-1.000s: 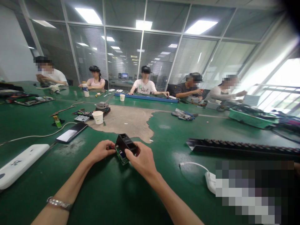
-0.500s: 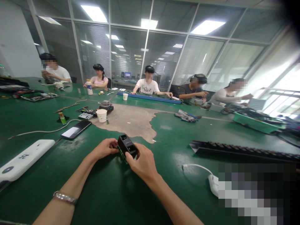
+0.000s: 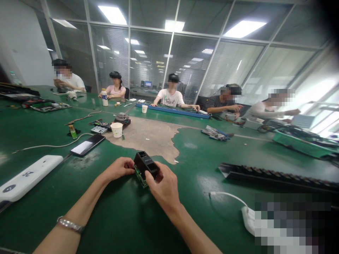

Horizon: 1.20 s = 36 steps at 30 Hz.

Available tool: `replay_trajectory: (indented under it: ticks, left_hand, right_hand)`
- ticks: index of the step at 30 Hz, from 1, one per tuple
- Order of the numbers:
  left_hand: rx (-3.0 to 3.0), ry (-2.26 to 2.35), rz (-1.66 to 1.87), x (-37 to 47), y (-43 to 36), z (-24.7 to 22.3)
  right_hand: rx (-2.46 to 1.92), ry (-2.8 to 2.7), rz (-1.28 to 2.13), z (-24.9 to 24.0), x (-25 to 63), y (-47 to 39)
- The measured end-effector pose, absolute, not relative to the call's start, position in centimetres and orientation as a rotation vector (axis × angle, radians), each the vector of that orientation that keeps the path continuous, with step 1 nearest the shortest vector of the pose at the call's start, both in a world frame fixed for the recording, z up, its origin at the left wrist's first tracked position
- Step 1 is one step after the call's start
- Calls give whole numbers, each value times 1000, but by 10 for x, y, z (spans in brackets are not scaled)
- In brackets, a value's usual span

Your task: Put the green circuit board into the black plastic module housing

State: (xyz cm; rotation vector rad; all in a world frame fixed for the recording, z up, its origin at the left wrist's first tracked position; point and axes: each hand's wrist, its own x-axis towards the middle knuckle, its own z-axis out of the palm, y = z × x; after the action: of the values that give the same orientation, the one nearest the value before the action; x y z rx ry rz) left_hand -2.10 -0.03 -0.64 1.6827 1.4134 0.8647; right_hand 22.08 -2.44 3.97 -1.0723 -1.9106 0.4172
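A black plastic housing with port openings [image 3: 146,162] is held just above the green table, tilted, with a green circuit board [image 3: 141,177] showing along its lower left side. My right hand [image 3: 165,183] is closed round the near right end of the housing, thumb on its near side. At the far left end, my left hand [image 3: 121,168] has its fingers pinched together against the edge of the housing and board. The tips of those fingers are partly hidden. A silver bracelet [image 3: 70,224] is on my left wrist.
A phone [image 3: 88,144], a white device [image 3: 30,176] and a paper cup [image 3: 117,130] lie to the left. On the right are a long black rail [image 3: 278,177], a white cable [image 3: 230,194], gloves [image 3: 217,133] and a green basket [image 3: 302,144]. Several people sit across the table.
The view has shifted slightly, so most things appear a little further right. Both hands keep their hold on the housing, and more of the green circuit board shows beneath it.
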Motion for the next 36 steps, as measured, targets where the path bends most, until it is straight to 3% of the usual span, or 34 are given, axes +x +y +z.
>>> replay_trajectory:
  ticks: [15,36]
  left_hand:
    - [1700,1493,810,-16,-2,3]
    - [1612,1325,807,-24,-3,-2]
  right_hand:
    - [-1089,-1879,534,38,224,-18]
    - [-1183,-2132,414,25,224,-30]
